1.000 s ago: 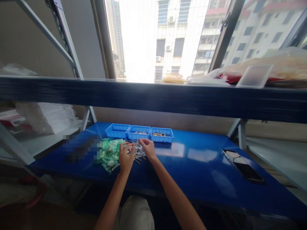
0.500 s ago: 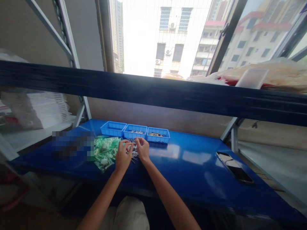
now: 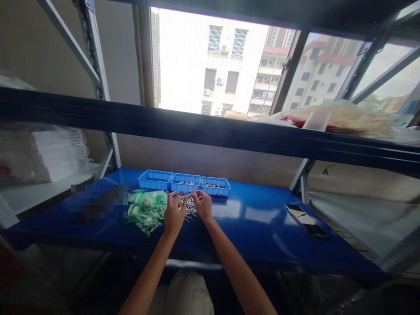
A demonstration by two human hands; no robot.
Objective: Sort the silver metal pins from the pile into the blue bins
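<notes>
Both my hands rest over a loose pile of small metal pins [image 3: 189,206] on the blue table [image 3: 262,227]. My left hand [image 3: 173,214] has its fingers curled in a pinch at the pile's left edge. My right hand [image 3: 203,204] is curled at the pile's right edge, fingertips down on the pins. What either pinch holds is too small to make out. Behind the pile stand three small blue trays in a row: the left tray [image 3: 155,179], the middle tray [image 3: 185,182] and the right tray [image 3: 215,185]; the middle and right ones hold pins.
A heap of small green plastic bags [image 3: 146,210] lies left of the pile, beside a blurred-out patch. A black phone [image 3: 306,220] lies on the table at the right. A dark blue shelf beam [image 3: 210,131] crosses above. Metal shelving stands left and right.
The camera has tilted up and shifted a little. Both hands stay at the pin pile, with only small finger movements.
</notes>
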